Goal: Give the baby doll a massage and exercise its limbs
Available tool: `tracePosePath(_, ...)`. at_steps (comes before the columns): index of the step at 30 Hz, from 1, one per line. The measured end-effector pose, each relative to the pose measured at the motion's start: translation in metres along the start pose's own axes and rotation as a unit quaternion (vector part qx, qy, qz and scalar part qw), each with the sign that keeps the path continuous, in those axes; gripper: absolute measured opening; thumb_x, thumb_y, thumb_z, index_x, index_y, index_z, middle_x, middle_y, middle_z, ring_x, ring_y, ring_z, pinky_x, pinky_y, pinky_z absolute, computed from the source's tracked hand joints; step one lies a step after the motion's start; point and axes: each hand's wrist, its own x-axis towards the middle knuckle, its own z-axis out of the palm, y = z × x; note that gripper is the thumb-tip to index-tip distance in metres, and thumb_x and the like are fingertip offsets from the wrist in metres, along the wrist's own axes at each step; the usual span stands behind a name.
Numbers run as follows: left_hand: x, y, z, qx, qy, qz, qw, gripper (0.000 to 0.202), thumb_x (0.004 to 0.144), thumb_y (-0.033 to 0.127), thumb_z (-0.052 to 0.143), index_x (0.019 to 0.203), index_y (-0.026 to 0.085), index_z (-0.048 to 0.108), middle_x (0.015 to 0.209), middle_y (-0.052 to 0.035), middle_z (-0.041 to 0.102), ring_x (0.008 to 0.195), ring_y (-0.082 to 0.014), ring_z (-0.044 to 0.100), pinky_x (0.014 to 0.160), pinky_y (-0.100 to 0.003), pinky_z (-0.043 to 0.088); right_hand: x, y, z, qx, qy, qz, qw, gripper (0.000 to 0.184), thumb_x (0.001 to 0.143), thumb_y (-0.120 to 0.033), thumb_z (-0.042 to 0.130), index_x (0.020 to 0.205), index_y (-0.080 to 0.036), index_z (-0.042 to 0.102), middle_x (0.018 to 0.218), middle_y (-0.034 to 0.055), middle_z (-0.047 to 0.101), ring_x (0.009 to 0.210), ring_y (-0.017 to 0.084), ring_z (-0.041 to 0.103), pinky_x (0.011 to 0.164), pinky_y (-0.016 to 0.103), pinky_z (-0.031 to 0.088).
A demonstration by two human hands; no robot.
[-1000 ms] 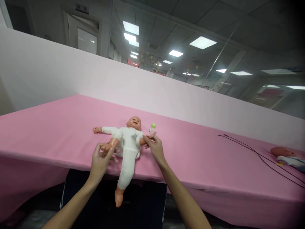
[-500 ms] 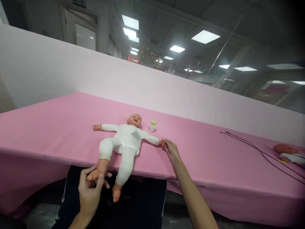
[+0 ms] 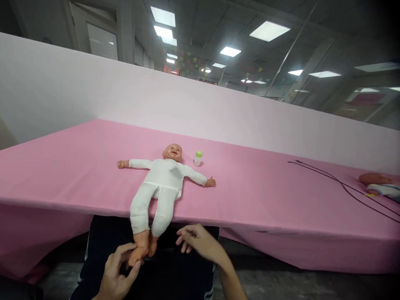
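Observation:
A baby doll [image 3: 164, 174] in a white cloth body lies on its back, head toward the wall and arms spread. Its lower legs hang over the near edge of the pink-covered table [image 3: 250, 191]. My left hand [image 3: 117, 271] holds the doll by one bare foot, thumb on one side and fingers on the other. Beyond the table edge, over my lap, my right hand [image 3: 198, 242] is in the air with its fingers apart, slightly blurred and touching nothing. Beside the doll's head stands a small baby bottle [image 3: 198, 158] with a green cap.
Thin black cables [image 3: 331, 180] run across the table's right part. A second doll [image 3: 376, 180] in light clothing lies at the far right. Behind the table rises a low white wall [image 3: 200, 108], with glass above it.
My right hand has let go of the doll's hand and come back toward me, off the table. The foot in my left hand has come down, and the raised leg now lies straighter beside the other.

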Motion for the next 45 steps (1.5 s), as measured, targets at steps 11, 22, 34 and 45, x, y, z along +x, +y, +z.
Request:
tracePosePath(11, 0.202, 0.033, 0.001, 0.179, 0.069, -0.003, 0.981, 0.047, 0.097, 0.05, 0.051, 0.129, 0.019, 0.064, 0.125, -0.0145, 0.07, 0.114, -0.0316, 0.066, 0.093, -0.041, 0.054, 0.026, 0.039, 0.084, 0.211, 0.015, -0.108, 0.971, 0.066, 0.078, -0.06, 0.086, 0.129, -0.023, 0.066, 0.133, 0.0106, 0.071, 0.134, 0.034, 0.06, 0.119, 0.053, 0.04)
tracePosePath(22, 0.296, -0.048, -0.016, 0.386, -0.129, -0.132, 0.904, 0.065, 0.094, 0.058, 0.042, 0.14, 0.015, 0.058, 0.138, -0.0291, 0.053, 0.122, -0.0472, 0.057, 0.09, -0.054, 0.05, -0.031, 0.047, 0.069, 0.328, 0.198, -0.133, 0.914, 0.054, 0.084, -0.059, 0.079, 0.124, -0.034, 0.052, 0.13, 0.0084, 0.062, 0.071, 0.016, 0.068, 0.049, 0.026, 0.05)
tracePosePath(34, 0.319, -0.031, -0.004, 0.113, -0.014, -0.103, 0.988, 0.051, 0.072, 0.057, 0.076, 0.104, 0.019, 0.063, 0.098, -0.0084, 0.073, 0.085, -0.0253, 0.067, 0.069, -0.032, 0.05, -0.021, -0.02, 0.034, 0.235, 0.27, -0.267, 0.895, 0.053, 0.08, -0.067, 0.08, 0.112, -0.028, 0.064, 0.153, 0.0184, 0.054, 0.081, 0.028, 0.077, 0.055, 0.036, 0.061)
tracePosePath(45, 0.315, 0.01, 0.107, 0.006, -0.168, 0.073, 0.983, 0.03, 0.078, 0.043, 0.076, 0.098, 0.021, 0.079, 0.093, -0.0056, 0.079, 0.08, -0.0236, 0.07, 0.071, -0.033, 0.052, 0.092, -0.098, 0.017, 0.179, 0.205, -0.257, 0.927, 0.047, 0.085, -0.057, 0.079, 0.112, -0.021, 0.061, 0.129, 0.0101, 0.069, 0.069, 0.015, 0.076, 0.064, 0.027, 0.065)
